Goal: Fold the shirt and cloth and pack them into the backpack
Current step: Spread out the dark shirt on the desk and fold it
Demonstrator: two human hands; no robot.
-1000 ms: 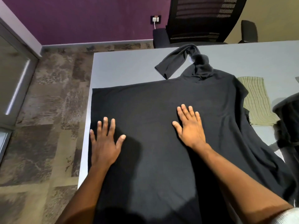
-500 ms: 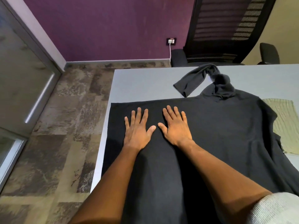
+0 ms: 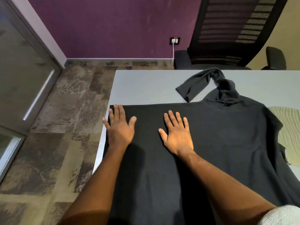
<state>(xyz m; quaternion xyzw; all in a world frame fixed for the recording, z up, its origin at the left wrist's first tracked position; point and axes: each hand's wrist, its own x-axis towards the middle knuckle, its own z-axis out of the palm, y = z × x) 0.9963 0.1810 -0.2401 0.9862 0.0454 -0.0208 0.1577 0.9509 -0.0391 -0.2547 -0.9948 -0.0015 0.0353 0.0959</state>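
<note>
Indoor light was dim and warm, coming from above. Hard shadows fell under both hands [image 3: 119,130] onto the black shirt [image 3: 219,135], whose detail was crushed. Tabletop [image 3: 146,85] edges bowed from wide-angle distortion. Soft glare streak on the glass door [image 3: 24,70] left of the tabletop.

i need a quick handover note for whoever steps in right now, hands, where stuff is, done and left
Left hand: open, flat on the black shirt at its corner by the table's left edge.
Right hand: open, palm down on the shirt nearer its middle.
The shirt lies spread flat on the grey table, one sleeve twisted beyond its far edge. The striped green cloth lies at the right, partly under the shirt's edge. The backpack is out of view.
Done: shirt laid out flat.
Left: fold the shirt, fold the cloth, pack both into the backpack.
</note>
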